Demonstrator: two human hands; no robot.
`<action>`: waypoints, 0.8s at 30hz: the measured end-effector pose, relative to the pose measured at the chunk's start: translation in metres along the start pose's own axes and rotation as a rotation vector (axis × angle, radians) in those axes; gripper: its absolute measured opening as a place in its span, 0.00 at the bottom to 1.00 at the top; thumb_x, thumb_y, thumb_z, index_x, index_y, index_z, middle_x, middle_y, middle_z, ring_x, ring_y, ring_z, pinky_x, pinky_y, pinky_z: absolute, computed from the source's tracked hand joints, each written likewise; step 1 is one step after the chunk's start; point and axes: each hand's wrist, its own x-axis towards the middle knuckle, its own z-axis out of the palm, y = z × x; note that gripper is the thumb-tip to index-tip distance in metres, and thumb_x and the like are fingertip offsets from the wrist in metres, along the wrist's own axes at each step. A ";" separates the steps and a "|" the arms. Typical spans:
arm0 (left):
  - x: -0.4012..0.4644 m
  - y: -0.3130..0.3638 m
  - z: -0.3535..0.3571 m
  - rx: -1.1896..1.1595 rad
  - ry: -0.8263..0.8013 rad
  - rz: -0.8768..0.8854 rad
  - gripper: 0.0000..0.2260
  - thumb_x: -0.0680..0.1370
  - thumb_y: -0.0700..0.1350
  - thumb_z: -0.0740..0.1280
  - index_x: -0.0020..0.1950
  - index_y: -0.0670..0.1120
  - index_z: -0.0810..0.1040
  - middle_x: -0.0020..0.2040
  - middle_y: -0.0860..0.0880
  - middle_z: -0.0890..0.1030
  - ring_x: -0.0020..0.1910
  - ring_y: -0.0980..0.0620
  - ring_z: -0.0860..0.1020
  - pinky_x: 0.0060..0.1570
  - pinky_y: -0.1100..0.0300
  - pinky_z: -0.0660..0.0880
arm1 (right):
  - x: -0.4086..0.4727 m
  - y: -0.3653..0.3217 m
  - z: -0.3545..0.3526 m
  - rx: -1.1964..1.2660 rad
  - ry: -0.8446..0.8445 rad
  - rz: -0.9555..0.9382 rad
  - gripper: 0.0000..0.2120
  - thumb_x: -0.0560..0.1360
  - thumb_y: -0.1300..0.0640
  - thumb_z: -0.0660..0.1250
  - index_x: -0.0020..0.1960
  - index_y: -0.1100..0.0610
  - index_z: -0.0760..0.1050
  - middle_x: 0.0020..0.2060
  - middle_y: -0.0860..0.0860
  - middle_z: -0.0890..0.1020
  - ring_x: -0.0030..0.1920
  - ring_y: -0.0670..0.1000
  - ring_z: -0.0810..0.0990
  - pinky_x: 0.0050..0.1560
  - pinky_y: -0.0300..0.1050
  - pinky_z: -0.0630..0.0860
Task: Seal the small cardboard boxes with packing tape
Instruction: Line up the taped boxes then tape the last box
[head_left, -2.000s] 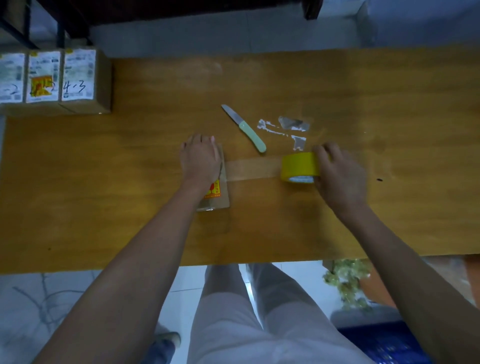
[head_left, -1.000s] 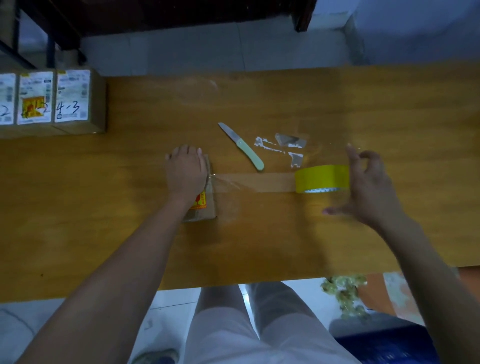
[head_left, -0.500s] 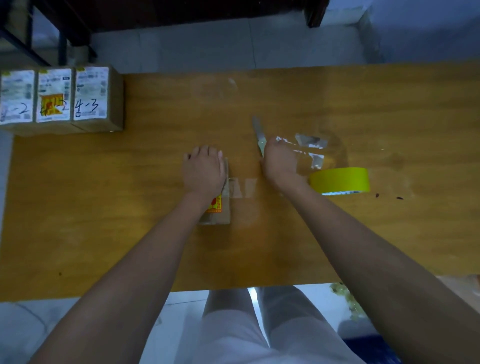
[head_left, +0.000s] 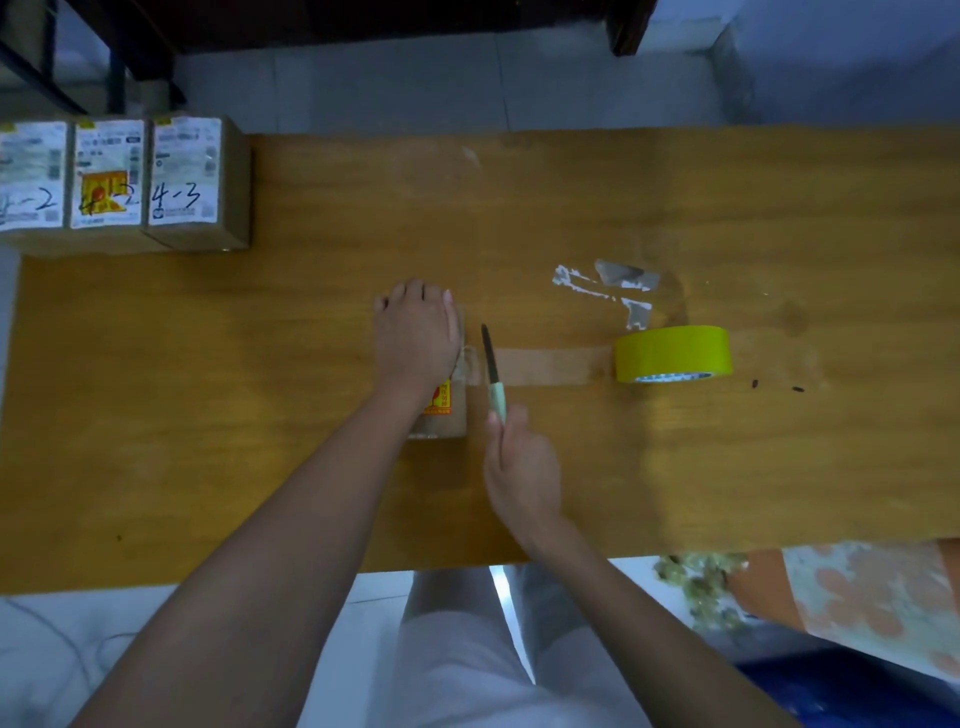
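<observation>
Left hand (head_left: 415, 340) flat, fingers together, pinning small box (head_left: 441, 410) mid-table | right hand (head_left: 522, 467) at box's 4 o'clock, fingers clamped on knife (head_left: 491, 371), blade across tape strip (head_left: 545, 366) | roll (head_left: 674, 353) at 3 o'clock | tip: keep strip taut, cut close to box, blade away from left fingers.

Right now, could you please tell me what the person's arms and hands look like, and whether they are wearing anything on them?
Both forearms are bare as far as the picture shows: no sleeves, gloves or watch in view. The left hand and right hand show no rings or markings that I can make out in the dim light. Below them, light-coloured trousers show.
</observation>
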 end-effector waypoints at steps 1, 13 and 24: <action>0.000 0.000 0.000 0.000 0.003 0.001 0.22 0.82 0.49 0.48 0.47 0.40 0.79 0.45 0.42 0.80 0.46 0.43 0.76 0.44 0.51 0.67 | -0.001 0.001 0.005 -0.016 -0.019 0.004 0.16 0.84 0.48 0.47 0.56 0.57 0.68 0.32 0.51 0.78 0.30 0.52 0.78 0.29 0.49 0.75; -0.001 0.000 0.003 0.024 0.007 -0.010 0.22 0.82 0.49 0.49 0.46 0.40 0.80 0.44 0.43 0.81 0.45 0.44 0.76 0.44 0.51 0.69 | -0.017 -0.008 0.034 -0.048 -0.074 0.087 0.15 0.84 0.48 0.46 0.59 0.56 0.66 0.36 0.53 0.81 0.34 0.53 0.81 0.36 0.50 0.80; 0.002 -0.014 0.004 0.023 -0.040 0.011 0.21 0.83 0.48 0.49 0.54 0.38 0.79 0.51 0.40 0.79 0.53 0.41 0.75 0.50 0.49 0.67 | -0.006 0.000 0.027 0.012 -0.030 0.057 0.16 0.84 0.48 0.47 0.56 0.57 0.68 0.37 0.55 0.81 0.35 0.56 0.80 0.36 0.50 0.77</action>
